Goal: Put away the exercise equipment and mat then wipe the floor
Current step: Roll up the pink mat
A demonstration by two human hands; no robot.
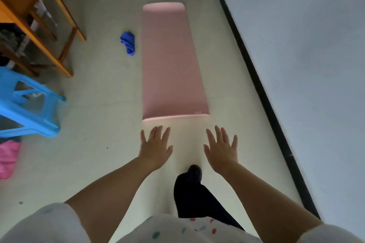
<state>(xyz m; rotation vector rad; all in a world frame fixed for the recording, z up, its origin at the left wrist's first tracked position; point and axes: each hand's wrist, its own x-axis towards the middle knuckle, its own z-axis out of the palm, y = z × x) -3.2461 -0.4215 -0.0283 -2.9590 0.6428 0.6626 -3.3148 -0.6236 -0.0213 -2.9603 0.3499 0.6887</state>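
Looking down from the head camera, I see both hands stretched out ahead of me over the pale floor (102,104). My left hand (156,147) has its fingers straight and spread, a released grip that holds nothing. My right hand (221,149) matches it, fingers fanned out and palm down, also grasping nothing. Both hover just short of the near edge of the pink mat (169,61), which lies flat and unrolled on the floor, running away from me lengthwise. Neither hand touches the mat as far as I can tell.

A crumpled blue cloth (128,43) lies on the floor just beside the mat's left edge, near its far half. Further left stands a wooden table (39,25) with orange-brown legs, and nearer to me a light blue plastic stool (27,108). Something pink (8,159) sits at the left border below the stool; I cannot tell what it is. On the right a white wall (306,65) runs alongside the mat, with a black baseboard (264,92) where it meets the floor. Below my hands I see one dark trouser leg and foot (194,189) stepping forward, and a white shirt (173,231) with coloured dots.
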